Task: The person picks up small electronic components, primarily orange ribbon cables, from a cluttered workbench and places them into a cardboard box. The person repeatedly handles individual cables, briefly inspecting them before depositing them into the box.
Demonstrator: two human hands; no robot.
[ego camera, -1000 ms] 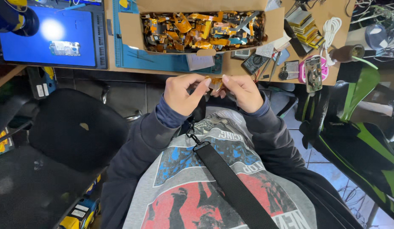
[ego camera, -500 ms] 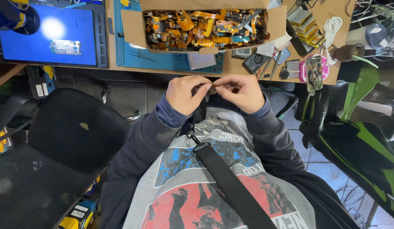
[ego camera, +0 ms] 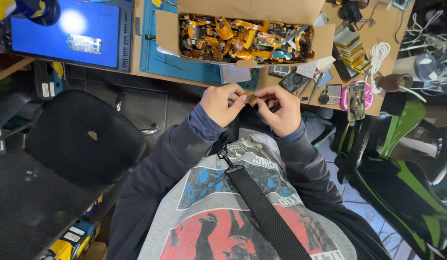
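Between the fingertips of the left hand [ego camera: 222, 103] and right hand [ego camera: 280, 110], both pinched closed on it, sits a small orange-brown flex strip [ego camera: 251, 98]. Thin and partly hidden, it could crease or tear under uneven pull, or slip. Beyond lies a cardboard box [ego camera: 168, 29] of similar parts.

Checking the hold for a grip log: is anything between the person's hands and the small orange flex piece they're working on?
Nothing visible: left hand and right hand both pinch the small orange flex piece directly, below the desk edge.
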